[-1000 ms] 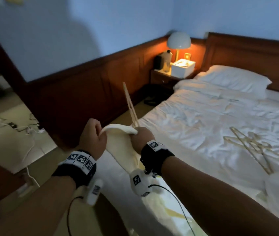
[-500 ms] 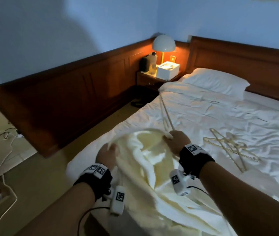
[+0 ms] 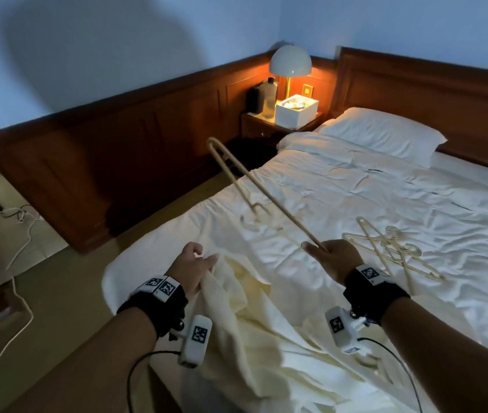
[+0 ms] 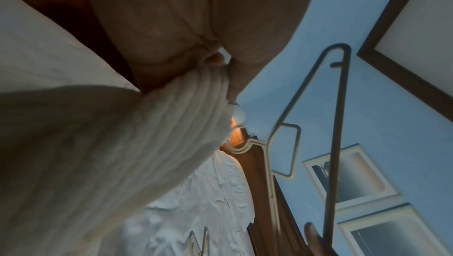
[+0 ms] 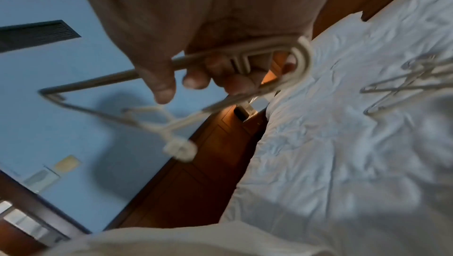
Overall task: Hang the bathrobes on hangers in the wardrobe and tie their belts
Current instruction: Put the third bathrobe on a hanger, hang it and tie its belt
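A cream bathrobe [image 3: 251, 308] lies rumpled on the near corner of the bed [image 3: 385, 204]. My left hand [image 3: 198, 260] holds its upper edge; in the left wrist view the ribbed cloth [image 4: 122, 143] is bunched between thumb and fingers [image 4: 215, 60]. My right hand [image 3: 326, 251] grips one end of a pale plastic hanger [image 3: 266, 198], which slants up and to the left over the bed's edge. The right wrist view shows fingers [image 5: 196, 78] curled round the hanger's end [image 5: 245, 54]. The hanger is outside the robe.
A few more hangers [image 3: 391, 251] lie tangled on the sheet just right of my right hand. A pillow [image 3: 382, 135] sits at the headboard. The nightstand [image 3: 266, 120] carries a lit lamp, a bottle and a white box. Cables [image 3: 19, 222] trail on the floor, left.
The robe has come down from mid-air onto the bed. My right hand let go of its collar and moved right with the hanger, which now stands out to the left.
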The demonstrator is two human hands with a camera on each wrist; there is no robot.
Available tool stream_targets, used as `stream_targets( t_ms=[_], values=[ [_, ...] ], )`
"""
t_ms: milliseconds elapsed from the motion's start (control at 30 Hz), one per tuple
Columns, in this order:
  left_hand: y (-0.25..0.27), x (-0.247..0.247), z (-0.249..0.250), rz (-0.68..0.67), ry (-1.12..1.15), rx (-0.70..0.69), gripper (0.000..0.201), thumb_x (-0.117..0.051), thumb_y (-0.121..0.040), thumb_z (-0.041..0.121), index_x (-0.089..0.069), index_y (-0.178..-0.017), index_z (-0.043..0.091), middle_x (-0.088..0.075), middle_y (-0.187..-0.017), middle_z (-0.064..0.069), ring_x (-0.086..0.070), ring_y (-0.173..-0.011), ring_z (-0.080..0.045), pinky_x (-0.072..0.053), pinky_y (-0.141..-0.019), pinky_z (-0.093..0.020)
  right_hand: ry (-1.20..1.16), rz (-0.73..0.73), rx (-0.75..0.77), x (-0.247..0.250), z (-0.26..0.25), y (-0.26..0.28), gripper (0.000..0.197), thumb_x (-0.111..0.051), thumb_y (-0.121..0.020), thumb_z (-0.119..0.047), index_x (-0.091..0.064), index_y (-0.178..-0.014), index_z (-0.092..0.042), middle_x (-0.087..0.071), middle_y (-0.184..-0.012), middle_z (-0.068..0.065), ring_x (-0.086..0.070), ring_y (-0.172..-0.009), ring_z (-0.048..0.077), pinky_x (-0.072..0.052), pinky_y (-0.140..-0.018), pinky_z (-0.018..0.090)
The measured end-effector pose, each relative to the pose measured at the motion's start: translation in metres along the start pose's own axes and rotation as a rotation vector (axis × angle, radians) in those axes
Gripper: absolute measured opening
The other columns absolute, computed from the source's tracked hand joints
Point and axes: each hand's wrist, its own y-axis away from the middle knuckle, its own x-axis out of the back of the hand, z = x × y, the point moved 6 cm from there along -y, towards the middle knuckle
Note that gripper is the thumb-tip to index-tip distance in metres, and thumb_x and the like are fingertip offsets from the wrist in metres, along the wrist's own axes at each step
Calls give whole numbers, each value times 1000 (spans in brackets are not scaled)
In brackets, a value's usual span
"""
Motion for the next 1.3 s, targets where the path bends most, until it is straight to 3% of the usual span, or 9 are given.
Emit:
stream_targets(
  t_ms=[167, 267, 333, 500, 633, 933, 1033, 1200, 1300],
  values=[
    [10, 6, -1, -40, 102, -31, 26, -54, -93, 5, -58, -72, 19, -49, -73, -12, -46, -63, -20, -37, -56, -28, 179, -50, 6, -11, 15, -4, 62, -60, -82, -64, -47, -56, -9, -56, -57, 7, -56, -65, 26, -44, -74, 38],
    [18, 7, 0, -110, 227, 7, 17, -55, -93, 15, -69, -93, 7, -63, -87, -13, -60, -84, -25, -49, -76, -32, -36, -79, 41, -24, 11, -12, 55, -84, -69, -17, -30, -57, -17, -39, -53, -1, -43, -53, 16, -49, -80, 31],
    [24, 5, -1, -138, 260, 86, 36, -53, -94, 38, -69, -100, 6, -67, -96, -16, -62, -93, -27, -49, -87, -39, -189, -12, 13, -32, 21, -16, 43, -67, -80, 2, -32, -64, -17, -35, -66, 2, -39, -60, 16, -54, -68, 32],
    [39, -16, 2, -245, -105, 74, 41, -75, -72, 44, -66, -102, 17, -70, -100, -7, -67, -91, -19, -55, -83, -31, 207, -12, 535, -56, 12, 4, 49, -71, -80, -46, -42, -46, -29, -48, -76, -10, -47, -85, 19, -30, -77, 36],
    [47, -35, -8, -277, -132, 0, 47, -81, -66, 20, -60, -108, 17, -65, -113, -17, -63, -106, -29, -50, -96, -43, 176, -179, 688, -91, -7, 14, 31, -67, -81, -49, -66, -60, -27, -55, -116, -7, -52, -107, 20, -42, -87, 37],
    [55, -45, 2, -261, -118, -95, 30, -75, -65, 25, -63, -92, 25, -59, -113, -29, -57, -109, -44, -46, -98, -55, 86, -451, 768, -112, -33, 48, 26, -65, -79, -46, -49, -69, -28, -37, -119, -6, -54, -104, 19, -50, -92, 36],
    [52, -55, 0, -256, -28, -73, 21, -71, -80, 15, -62, -99, 12, -66, -102, -21, -64, -103, -34, -50, -95, -48, 174, -481, 760, -121, -32, 55, 22, -54, -88, -51, -60, -80, -31, -30, -142, 0, -19, -145, 22, -14, -120, 48],
    [60, -65, 3, -219, 100, 31, 31, -45, -99, 28, -64, -87, 7, -62, -91, -16, -59, -94, -28, -48, -88, -36, -31, -413, 693, -111, -33, 53, 44, -39, -86, -65, -49, -62, -30, -36, -108, -15, -57, -86, 17, -48, -85, 36],
    [61, -59, -1, -259, 253, 189, 81, -17, -93, 66, -67, -82, 2, -68, -91, -22, -67, -87, -28, -53, -81, -36, 129, -245, 886, -104, -33, 57, 46, -40, -92, -60, -63, -71, -26, -44, -108, -5, -57, -101, 25, -47, -95, 46]
  ],
)
